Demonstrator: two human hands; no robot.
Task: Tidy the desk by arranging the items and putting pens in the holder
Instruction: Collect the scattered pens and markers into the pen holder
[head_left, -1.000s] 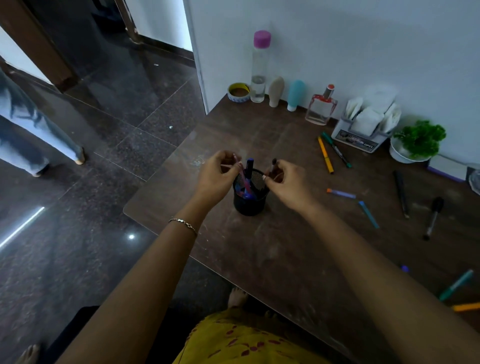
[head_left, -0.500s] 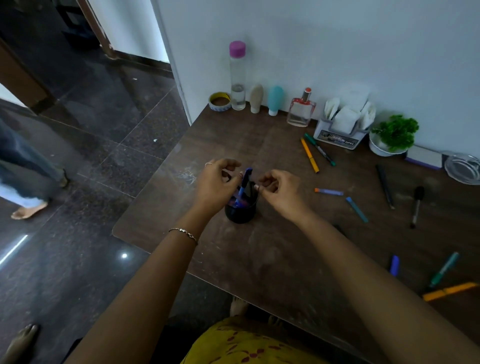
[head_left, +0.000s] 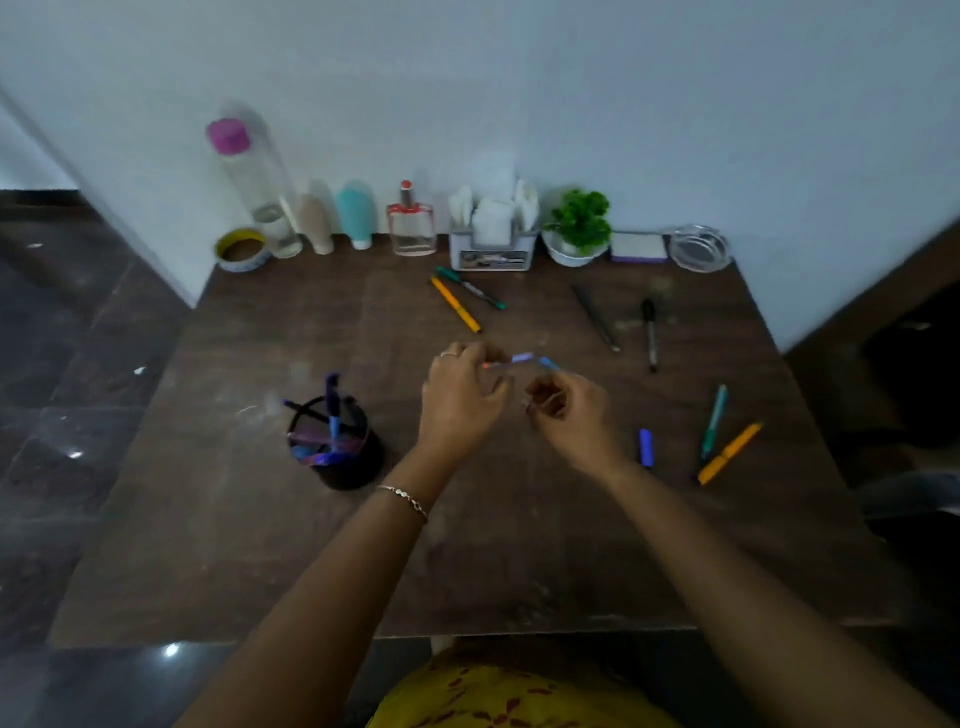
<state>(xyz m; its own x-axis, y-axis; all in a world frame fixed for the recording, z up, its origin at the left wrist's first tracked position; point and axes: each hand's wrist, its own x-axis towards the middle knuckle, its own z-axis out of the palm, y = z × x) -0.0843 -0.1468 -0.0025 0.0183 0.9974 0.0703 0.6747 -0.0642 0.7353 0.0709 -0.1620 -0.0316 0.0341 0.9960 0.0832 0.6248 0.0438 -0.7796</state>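
Nearest me on the worktop, the black pen holder stands left of my wrists with several pens already in it, so part of the job is done. Off to my right lie a short blue pen, a teal pen and an orange pen, all loose.

Further out, my left grip curls at the orange-tipped end of a lilac pen. My right grip is curled over a light blue pen just beside it. Blur keeps me from telling whether either grip has pinched its pen or only touches it.

Beyond them lie a black marker, a dark pen, a second orange pen and a green marker. With nine pens outside the holder, I judge the tidying well short of finished. At the wall, a water bottle, a tissue holder and a small plant stand in a row.
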